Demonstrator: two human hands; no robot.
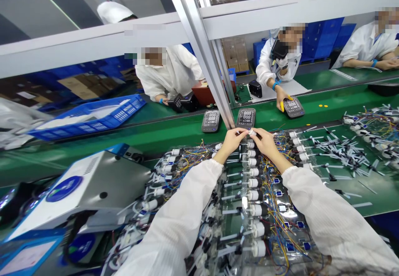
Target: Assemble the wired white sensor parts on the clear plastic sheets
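My left hand (231, 141) and my right hand (264, 140) meet at the far end of a clear tray (237, 209) that holds a row of small white-capped motor parts with coloured wires. Between their fingertips both hands pinch one small white part (251, 132). More such parts (254, 183) lie in a line under my forearms. Both arms wear white sleeves.
Two dark display units (211, 120) (246, 117) lie on the green conveyor belt (174, 130) just beyond my hands. A grey box machine (81, 184) stands at the left. Loose tubes and wired parts (336, 151) cover the right. People in white coats work across the belt; a blue crate (93, 116) sits far left.
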